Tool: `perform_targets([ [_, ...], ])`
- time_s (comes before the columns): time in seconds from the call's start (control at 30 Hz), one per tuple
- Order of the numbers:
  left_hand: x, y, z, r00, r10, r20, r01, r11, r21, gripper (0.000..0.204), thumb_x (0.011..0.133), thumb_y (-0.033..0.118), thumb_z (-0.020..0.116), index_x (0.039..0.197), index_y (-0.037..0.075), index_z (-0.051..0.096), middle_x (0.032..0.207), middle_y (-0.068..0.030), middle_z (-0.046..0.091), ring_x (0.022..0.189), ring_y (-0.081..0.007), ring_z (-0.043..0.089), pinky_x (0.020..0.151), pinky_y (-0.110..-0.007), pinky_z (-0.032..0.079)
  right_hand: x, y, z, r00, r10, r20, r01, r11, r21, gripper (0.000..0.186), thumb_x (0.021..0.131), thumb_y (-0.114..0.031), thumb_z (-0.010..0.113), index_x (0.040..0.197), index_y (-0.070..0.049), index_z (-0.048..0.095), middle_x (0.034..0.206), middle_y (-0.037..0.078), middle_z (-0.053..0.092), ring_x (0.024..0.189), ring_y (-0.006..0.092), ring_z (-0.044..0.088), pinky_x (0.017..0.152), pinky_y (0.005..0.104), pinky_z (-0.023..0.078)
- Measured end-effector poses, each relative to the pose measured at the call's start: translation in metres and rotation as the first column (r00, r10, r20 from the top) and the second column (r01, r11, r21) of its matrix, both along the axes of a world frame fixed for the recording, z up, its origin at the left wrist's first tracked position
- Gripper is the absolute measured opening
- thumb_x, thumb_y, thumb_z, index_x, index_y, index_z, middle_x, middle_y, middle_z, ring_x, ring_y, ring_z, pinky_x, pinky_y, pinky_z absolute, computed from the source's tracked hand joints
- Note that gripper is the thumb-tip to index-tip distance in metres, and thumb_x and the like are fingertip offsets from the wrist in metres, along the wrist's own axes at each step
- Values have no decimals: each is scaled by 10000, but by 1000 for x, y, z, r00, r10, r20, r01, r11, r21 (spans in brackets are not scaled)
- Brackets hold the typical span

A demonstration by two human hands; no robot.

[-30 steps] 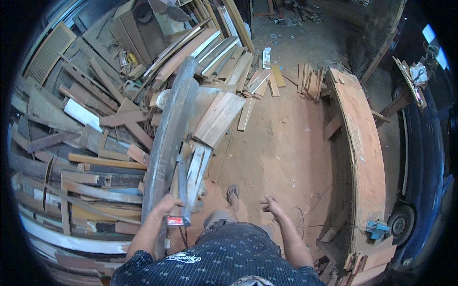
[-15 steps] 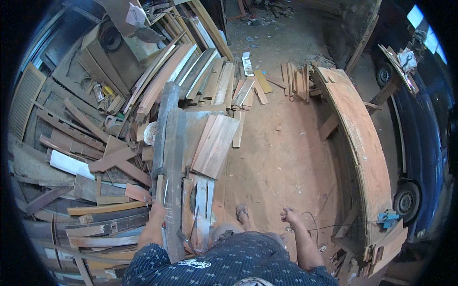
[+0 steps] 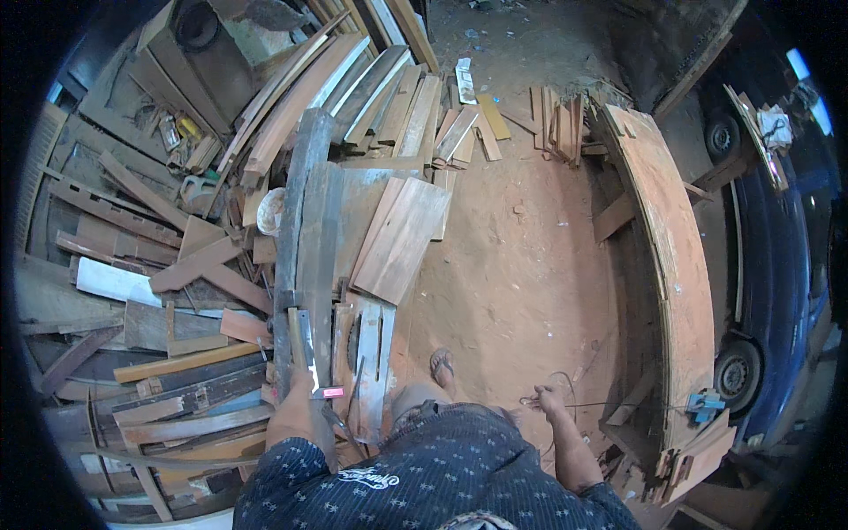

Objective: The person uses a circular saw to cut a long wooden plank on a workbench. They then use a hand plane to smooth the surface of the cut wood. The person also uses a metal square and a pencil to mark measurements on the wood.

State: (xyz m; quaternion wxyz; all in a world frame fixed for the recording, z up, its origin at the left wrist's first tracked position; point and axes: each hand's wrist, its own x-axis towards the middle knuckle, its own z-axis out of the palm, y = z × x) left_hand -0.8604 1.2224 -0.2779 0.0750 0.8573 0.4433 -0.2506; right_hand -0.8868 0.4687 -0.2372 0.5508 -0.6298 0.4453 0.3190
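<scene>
My left hand (image 3: 299,385) is closed at the near end of a narrow wooden strip (image 3: 296,339) and a shiny metal blade (image 3: 307,334), which lie side by side over a long grey wooden beam (image 3: 316,247). A small red piece (image 3: 333,392) sticks out just right of that hand; whether it belongs to the blade, I cannot tell. Held out to the right above the dirt floor, my right hand (image 3: 549,399) has its fingers curled together. What they hold, if anything, is too small to make out. A thin dark wire (image 3: 572,389) shows close by.
Stacked planks and offcuts (image 3: 199,402) crowd the left. Loose boards (image 3: 405,238) rest right of the beam. At the right stands a long wooden bench (image 3: 676,265) with a blue clamp-like tool (image 3: 705,405) at its near end, and beyond it a blue vehicle (image 3: 777,291).
The view has shifted slightly. The blade by my left hand has turned to show its flat side, and the red piece has come into sight. My right hand has turned slightly, fingers still curled.
</scene>
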Motion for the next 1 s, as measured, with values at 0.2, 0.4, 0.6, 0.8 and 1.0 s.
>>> perform_targets([
  [0.2, 3, -16, 39, 999, -17, 33, 18, 1000, -18, 816, 885, 279, 714, 1542, 67, 277, 1302, -280, 617, 1184, -444, 623, 1030, -493, 497, 15, -5, 23, 992, -97, 86, 100, 995, -28, 235, 1013, -247, 572, 1071, -21, 601, 819, 100, 655, 656, 202, 656, 560, 339, 548],
  [0.4, 68, -75, 62, 779, -151, 609, 95, 988, 124, 795, 950, 421, 642, 1499, -70, 345, 1492, -347, 410, 1437, -451, 355, 1200, -495, 279, 19, 1, 9, 946, -315, 77, 319, 946, -48, 301, 1015, -359, 550, 1065, -65, 590, 820, 84, 621, 648, 209, 622, 553, 354, 519],
  [0.6, 230, -334, 154, 629, 261, 733, 433, 666, -608, 777, 1054, 518, 403, 1524, -94, 307, 1599, -278, 311, 1495, -345, 316, 1237, -394, 213, 111, 63, 37, 952, -259, 162, 213, 943, 255, 650, 1044, -557, 324, 1355, -31, 547, 1301, 162, 590, 1170, 315, 561, 963, 454, 459],
  [0.8, 163, -488, 128, 725, 502, -471, -209, -491, -846, 788, 1050, 574, 351, 1563, -21, 283, 1640, -222, 248, 1519, -316, 274, 1254, -455, 164, 166, 192, 352, -203, 300, 932, -602, 712, -360, 430, 979, -340, 602, 1290, -46, 632, 1317, 114, 643, 1264, 319, 572, 1126, 474, 402],
  [1.0, 135, -634, 245, 853, 398, -338, -109, -497, -861, 942, 998, 726, 256, 1589, -6, 198, 1632, -256, 240, 1493, -387, 303, 1237, -502, 234, 113, -36, 162, -23, 722, 692, -191, 676, -712, 483, 972, -407, 592, 1358, -119, 623, 1501, 124, 508, 1419, 318, 423, 1116, 478, 397],
])
